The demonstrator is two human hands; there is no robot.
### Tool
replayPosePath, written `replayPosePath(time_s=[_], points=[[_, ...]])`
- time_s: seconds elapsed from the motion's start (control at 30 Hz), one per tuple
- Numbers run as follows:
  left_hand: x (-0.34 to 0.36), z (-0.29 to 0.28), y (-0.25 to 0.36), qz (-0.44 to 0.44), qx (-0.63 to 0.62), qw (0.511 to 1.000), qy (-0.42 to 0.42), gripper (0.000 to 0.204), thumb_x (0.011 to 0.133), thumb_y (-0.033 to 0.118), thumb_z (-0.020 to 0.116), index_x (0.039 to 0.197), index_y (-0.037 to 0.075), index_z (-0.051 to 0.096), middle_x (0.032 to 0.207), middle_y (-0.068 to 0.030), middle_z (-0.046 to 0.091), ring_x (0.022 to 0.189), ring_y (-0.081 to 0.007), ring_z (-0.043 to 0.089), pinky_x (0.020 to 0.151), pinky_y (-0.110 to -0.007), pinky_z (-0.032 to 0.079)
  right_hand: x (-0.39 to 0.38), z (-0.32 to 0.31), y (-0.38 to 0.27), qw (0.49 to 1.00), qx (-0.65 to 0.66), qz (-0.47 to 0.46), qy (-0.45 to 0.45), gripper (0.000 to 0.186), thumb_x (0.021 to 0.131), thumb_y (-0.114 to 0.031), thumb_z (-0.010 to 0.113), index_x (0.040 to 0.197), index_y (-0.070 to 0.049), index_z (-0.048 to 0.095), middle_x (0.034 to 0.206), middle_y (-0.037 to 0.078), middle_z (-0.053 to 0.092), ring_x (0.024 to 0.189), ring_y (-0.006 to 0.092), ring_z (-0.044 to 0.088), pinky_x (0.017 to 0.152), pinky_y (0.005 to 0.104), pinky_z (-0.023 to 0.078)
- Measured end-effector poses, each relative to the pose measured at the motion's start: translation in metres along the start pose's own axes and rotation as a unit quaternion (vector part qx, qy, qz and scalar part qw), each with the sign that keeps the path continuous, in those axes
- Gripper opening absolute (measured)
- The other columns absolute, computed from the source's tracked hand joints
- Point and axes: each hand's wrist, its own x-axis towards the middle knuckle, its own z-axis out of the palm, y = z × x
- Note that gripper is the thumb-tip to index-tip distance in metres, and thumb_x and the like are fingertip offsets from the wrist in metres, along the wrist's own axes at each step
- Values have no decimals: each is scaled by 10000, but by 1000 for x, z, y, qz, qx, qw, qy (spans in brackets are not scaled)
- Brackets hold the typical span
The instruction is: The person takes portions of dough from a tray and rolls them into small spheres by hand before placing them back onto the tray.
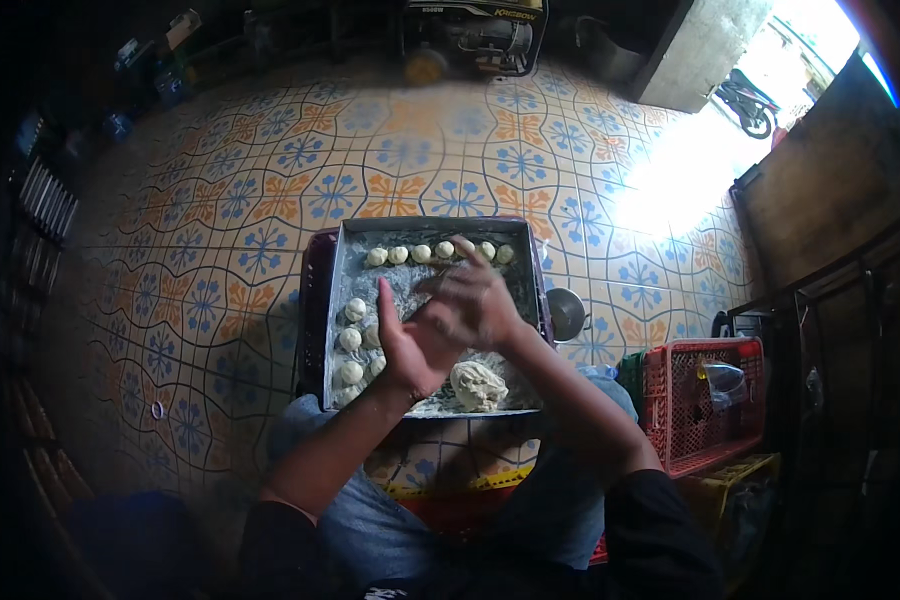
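The left hand (pixel 407 340) and right hand (pixel 475 300) press palm to palm over the tray (pixel 432 229); whatever lies between them is hidden, so the grip cannot be told. Dough balls (pixel 433 252) line the tray's far edge, and more run down its left edge. A dough lump (pixel 478 385) sits near the front edge, right of middle. The floured tray rests on the person's knees above a patterned tile floor (pixel 230 200). A red crate (pixel 705 400) stands to the right, a generator (pixel 475 35) by the far wall.
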Motion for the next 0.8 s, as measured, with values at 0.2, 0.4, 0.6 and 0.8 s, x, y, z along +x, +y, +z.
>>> replayPosePath(time_s=[0.2, 0.4, 0.6, 0.8], points=[[7, 21, -7, -24, 95, 989, 111, 1147, 894, 901, 243, 1599, -4, 257, 1631, -263, 316, 1522, -405, 300, 1261, -518, 200, -11, 43, -22, 986, -15, 156, 58, 329, 871, -193, 665, 1168, -58, 711, 1123, 165, 733, 1090, 365, 696, 1081, 516, 451], [13, 15, -13, 13, 272, 916, 296, 933, 991, 772, 247, 1519, 20, 408, 1525, -198, 486, 1414, -377, 470, 1193, -494, 354, -19, 29, 14, 962, 73, 231, 123, 356, 878, -292, 689, 1157, -74, 714, 1094, 155, 719, 1004, 366, 702, 935, 455, 534], [19, 15, -8, 20, 213, 943, 255, 1016, 930, 836, 322, 1477, -10, 453, 1448, -229, 545, 1344, -355, 541, 1151, -483, 405, -20, 77, 3, 985, -3, 36, 169, 547, 910, -506, 583, 1287, -117, 666, 1159, 170, 708, 1182, 356, 633, 1100, 567, 365], [15, -3, -2, 40, 343, 874, 342, 600, 1047, 634, 414, 1299, 122, 597, 1230, -80, 669, 1182, -208, 640, 1027, -403, 497, 0, 26, -3, 966, 64, 247, 41, 611, 1002, -571, 403, 1296, -110, 675, 1237, 203, 676, 1200, 392, 616, 1054, 514, 407]])
